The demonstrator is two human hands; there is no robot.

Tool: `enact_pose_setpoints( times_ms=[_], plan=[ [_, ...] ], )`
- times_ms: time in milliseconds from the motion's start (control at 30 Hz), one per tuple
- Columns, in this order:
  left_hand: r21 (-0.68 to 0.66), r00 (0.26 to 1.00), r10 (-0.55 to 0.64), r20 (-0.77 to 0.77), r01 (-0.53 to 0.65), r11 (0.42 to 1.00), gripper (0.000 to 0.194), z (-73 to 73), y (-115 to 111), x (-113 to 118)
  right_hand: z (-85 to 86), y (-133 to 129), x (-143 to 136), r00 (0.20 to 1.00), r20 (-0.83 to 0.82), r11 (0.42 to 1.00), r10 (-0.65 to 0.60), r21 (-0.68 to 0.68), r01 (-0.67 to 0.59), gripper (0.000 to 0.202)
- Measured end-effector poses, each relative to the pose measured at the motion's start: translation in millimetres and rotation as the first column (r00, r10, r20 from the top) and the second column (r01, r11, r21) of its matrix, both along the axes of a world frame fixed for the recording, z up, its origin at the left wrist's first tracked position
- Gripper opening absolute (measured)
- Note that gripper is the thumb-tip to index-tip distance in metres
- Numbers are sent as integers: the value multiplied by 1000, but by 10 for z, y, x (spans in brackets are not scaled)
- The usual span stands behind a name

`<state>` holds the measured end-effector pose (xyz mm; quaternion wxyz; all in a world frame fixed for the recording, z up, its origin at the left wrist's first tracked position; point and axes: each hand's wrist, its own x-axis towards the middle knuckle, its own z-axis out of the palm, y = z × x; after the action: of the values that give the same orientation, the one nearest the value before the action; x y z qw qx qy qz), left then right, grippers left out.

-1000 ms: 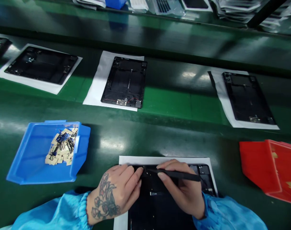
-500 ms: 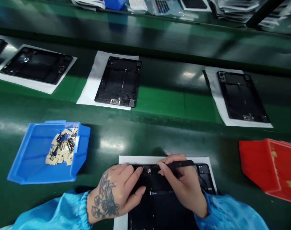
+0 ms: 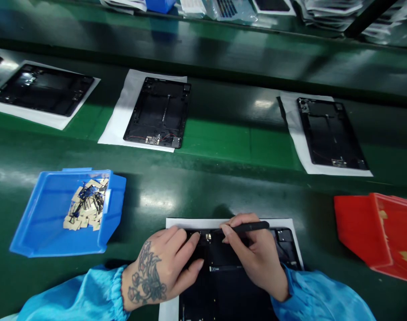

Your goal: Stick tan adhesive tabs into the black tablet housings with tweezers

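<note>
Small pale part (image 3: 208, 236) sits near the 11 o'clock edge of the black housing (image 3: 237, 290), my left hand (image 3: 165, 265), thumb and fingers apart, nearer at 9, my right hand (image 3: 257, 256) pinching the dark tool (image 3: 252, 226), long axis roughly 3-to-9, at 3, bench (image 3: 197, 196) beyond 12.

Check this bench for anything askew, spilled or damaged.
One thing: the far black panel nearest the middle sits off-centre, overhanging the right edge of its white sheet. The small parts are jumbled but inside the blue bin. No spill or damage shows.
</note>
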<state>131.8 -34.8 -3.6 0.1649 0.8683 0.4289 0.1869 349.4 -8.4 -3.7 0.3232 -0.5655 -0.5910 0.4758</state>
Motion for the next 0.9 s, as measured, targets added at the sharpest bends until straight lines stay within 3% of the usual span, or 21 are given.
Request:
enact_pose_setpoints(
  times_ms=[267, 500, 700, 900],
  plan=[
    [14, 993, -24, -111, 26, 1000, 42, -10, 24, 21, 19, 33, -28, 997, 73, 997, 8, 70, -13, 9],
    [-3, 981, -44, -187, 44, 999, 43, -29, 51, 51, 114, 53, 109, 999, 47, 939, -8, 345, -8, 9],
    [-45, 970, -77, -229, 69, 997, 44, 5, 67, 21, 179, 29, 224, 986, 142, 956, 81, 270, -118, 11],
    [-30, 972, -111, -205, 107, 994, 41, 22, 64, -29, 74, -3, 366, 998, -28, 996, 48, 71, -46, 17]
  ],
)
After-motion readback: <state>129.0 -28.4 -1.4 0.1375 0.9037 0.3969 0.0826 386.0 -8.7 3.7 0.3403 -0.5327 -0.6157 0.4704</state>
